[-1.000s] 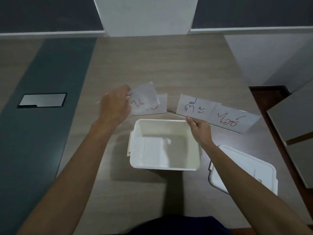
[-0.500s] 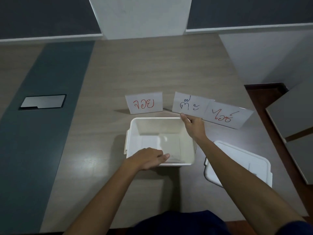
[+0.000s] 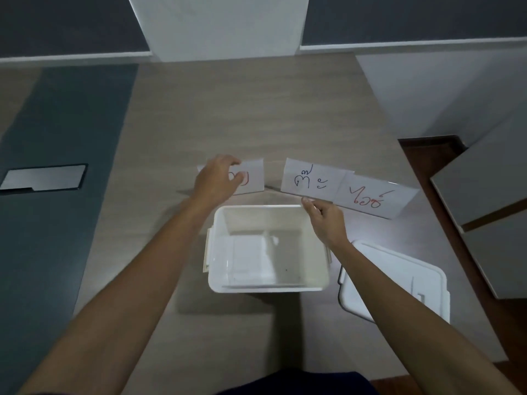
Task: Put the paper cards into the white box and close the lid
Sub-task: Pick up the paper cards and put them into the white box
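Left hand (image 3: 218,181) fingers spread over red-lettered card (image 3: 252,178), right hand (image 3: 326,220) pinching white box (image 3: 268,285) rim, lid (image 3: 399,277) beside.

Open white box (image 3: 268,286), lid (image 3: 399,283) off beside it, three lettered cards (image 3: 310,179) behind.

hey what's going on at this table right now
A person is packing paper cards into an open white box. The left hand is closing on the red-lettered card behind the box. The right hand pinches the black-lettered card, beside another red-lettered card. At least one card seems to lie in the box. The lid lies on the table, off to the right.
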### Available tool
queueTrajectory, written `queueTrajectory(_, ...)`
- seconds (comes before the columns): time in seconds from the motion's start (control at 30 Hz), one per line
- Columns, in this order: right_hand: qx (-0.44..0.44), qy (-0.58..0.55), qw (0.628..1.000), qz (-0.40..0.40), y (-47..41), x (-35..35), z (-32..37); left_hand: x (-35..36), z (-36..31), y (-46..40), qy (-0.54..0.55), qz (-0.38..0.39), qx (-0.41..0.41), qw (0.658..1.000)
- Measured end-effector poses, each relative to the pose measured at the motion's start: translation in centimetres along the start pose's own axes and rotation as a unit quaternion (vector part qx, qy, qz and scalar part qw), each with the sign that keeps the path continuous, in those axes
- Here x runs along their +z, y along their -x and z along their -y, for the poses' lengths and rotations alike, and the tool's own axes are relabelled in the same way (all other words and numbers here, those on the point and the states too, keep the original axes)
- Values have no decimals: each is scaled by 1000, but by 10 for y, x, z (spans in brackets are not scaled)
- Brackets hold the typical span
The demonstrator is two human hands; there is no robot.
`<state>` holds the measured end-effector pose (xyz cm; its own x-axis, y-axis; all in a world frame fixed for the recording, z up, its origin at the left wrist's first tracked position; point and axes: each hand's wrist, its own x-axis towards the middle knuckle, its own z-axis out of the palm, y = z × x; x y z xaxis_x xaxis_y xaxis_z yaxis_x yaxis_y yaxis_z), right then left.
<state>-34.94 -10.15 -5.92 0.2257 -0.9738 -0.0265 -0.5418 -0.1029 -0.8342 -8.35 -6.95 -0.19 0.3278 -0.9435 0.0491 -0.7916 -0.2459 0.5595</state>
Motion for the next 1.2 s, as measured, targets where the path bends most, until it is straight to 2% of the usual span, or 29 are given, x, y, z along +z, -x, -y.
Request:
queueTrajectory(0.1,-12,9,1000,-8,0,1,1,11,20,-39,-118,68,-16,991)
queueTrajectory(0.2,-11,10,1000,-12,-2,1,0,21,28,-61,-178,145,-47,972)
queueTrajectory(0.3,-11,11,1000,-17,-2,1,-1,27,32,-67,-217,169,-40,961)
queueTrajectory(0.4,0,12,1000,-13,-3,-1,-1,19,25,-61,-209,119,-15,971)
queueTrajectory(0.57,-11,6,1000,-9,-3,-4,0,-36,-35,-11,-154,-39,63,985)
queueTrajectory(0.63,-7,7,1000,0,-3,-2,-3,-53,-57,23,-141,-68,105,982)
queueTrajectory(0.7,-6,4,1000,4,-2,-2,-4,-57,-71,56,-142,-62,157,975)
queueTrajectory(0.8,3,1,1000,6,0,-4,2,-39,-78,99,-155,9,161,975)
queueTrajectory(0.93,17,-25,1000,10,-1,-3,1,8,-63,135,-166,177,110,964)
queueTrajectory(1.0,18,-33,999,6,0,-3,2,26,-55,147,-124,305,43,943)
queueTrajectory(1.07,21,-40,999,-4,2,-3,4,39,-50,162,-91,386,-8,918)
queueTrajectory(1.2,26,-40,999,-5,1,-2,2,43,-42,168,-87,389,-28,917)
